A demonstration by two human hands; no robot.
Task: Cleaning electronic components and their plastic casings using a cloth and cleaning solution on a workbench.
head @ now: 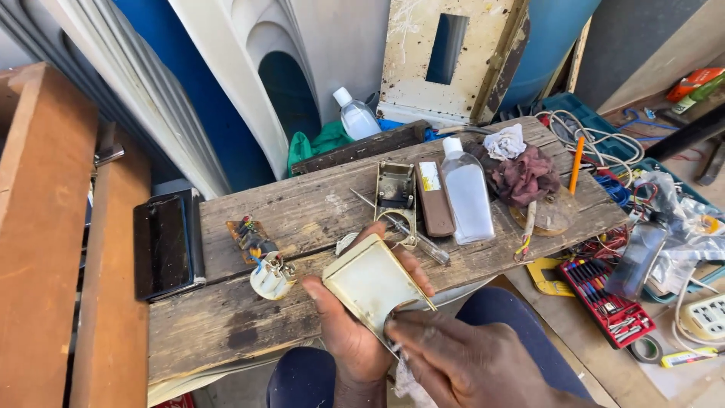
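My left hand (349, 329) holds a cream-coloured plastic cover (371, 283) from below, tilted over the front edge of a worn wooden board (302, 208). My right hand (461, 355) sits at the cover's lower right corner, fingers pinched on a small thing I cannot make out. Just left of the cover lies a white round part with coloured wires (272, 276). Behind it on the board are an open metal frame (396, 195), a screwdriver (411, 233), a brown flat case (435, 198) and a clear bottle (467, 193).
A black flat box (168, 243) lies at the board's left end. Rags (521, 170) and an orange pencil (576, 165) are at the right end. A red bit set (608, 298), cables (596, 140) and plastic bags crowd the floor on the right. Wooden planks (45, 227) stand at left.
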